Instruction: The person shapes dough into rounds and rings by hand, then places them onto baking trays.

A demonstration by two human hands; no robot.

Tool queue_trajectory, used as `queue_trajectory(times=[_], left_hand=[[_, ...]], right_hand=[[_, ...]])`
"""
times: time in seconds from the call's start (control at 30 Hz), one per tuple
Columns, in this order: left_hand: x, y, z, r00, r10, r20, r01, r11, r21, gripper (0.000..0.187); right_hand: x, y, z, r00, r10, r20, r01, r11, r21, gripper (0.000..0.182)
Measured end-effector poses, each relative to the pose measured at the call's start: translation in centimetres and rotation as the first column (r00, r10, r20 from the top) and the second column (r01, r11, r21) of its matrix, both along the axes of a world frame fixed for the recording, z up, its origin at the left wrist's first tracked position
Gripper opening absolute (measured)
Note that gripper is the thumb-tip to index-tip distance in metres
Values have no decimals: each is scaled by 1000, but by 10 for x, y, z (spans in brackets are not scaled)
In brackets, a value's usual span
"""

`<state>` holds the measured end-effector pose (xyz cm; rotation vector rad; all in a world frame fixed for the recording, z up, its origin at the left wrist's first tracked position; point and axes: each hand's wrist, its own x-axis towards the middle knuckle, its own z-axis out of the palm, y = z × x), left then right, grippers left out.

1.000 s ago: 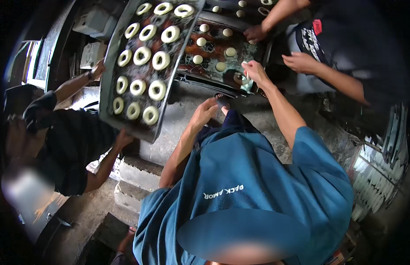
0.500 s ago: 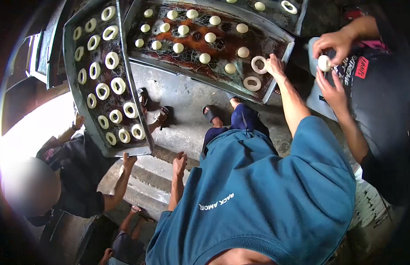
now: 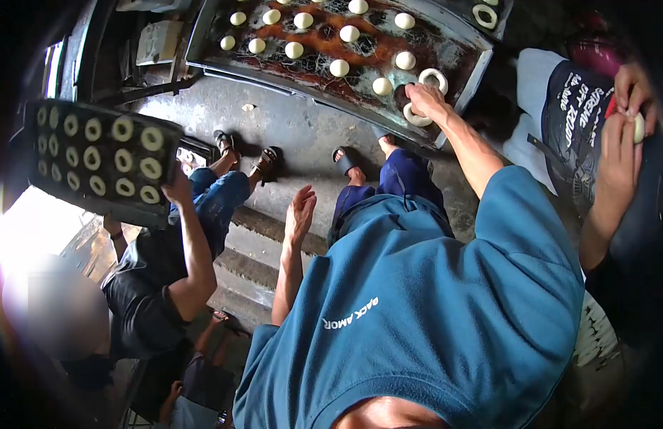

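My right hand (image 3: 427,101) reaches over the near right corner of a metal tray (image 3: 324,100), its fingers closed on the edge of a pale dough ring (image 3: 418,119) and partly covering it. Another dough ring (image 3: 433,81) lies just beyond the hand. Round dough balls (image 3: 339,68) sit spaced apart across the tray's stained brown surface. In front of the concrete steps, my left hand (image 3: 300,212) hangs in the air with loosely extended fingers, holding nothing.
At left, a co-worker carries a dark tray (image 3: 102,202) of several dough rings. At right, another person's hands (image 3: 621,136) work a dough piece (image 3: 639,129). A further tray (image 3: 492,25) stands beyond mine. Concrete steps (image 3: 256,250) lie below left.
The co-worker's tray has swung left and away. My right hand has shifted from the farther ring to the nearer one. My left hand has risen slightly, its fingers loosened.
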<state>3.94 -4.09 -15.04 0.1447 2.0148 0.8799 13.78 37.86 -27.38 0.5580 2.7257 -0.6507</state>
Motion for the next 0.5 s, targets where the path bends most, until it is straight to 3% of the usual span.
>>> queue_trajectory(times=[0.1,0.17,0.23,0.3,0.33,0.37,0.43,0.47,0.5], left_hand=[[-2,-6,10,994,-105,-7,104,987,-126,40],[0,-21,4,995,-102,-7,100,986,-135,41],[4,-33,1,997,-77,-2,76,989,-127,41],[8,-40,0,998,-68,-7,67,990,-126,40],[10,-42,-2,998,-62,-9,60,991,-120,40],[12,-41,0,998,-53,-18,51,991,-121,40],[15,-35,4,999,-29,-14,28,997,-70,40],[15,-29,6,999,-30,-16,29,998,-47,39],[15,-24,4,1000,-16,-3,16,1000,-16,38]], right_hand=[[17,-9,-5,981,113,-155,-87,983,162,12],[19,-5,-6,998,-23,-62,26,999,48,8],[18,-8,-4,999,-16,-30,19,996,88,9],[-2,-8,5,986,-60,154,55,998,40,11],[-12,-12,5,981,-184,66,182,983,30,13],[-24,-12,-4,924,-382,-14,373,910,-180,20],[-47,-23,-15,917,-397,-32,388,908,-159,27],[-56,-30,-15,914,-399,71,405,909,-102,29],[-54,-43,-12,910,-399,-111,399,917,-23,26]])
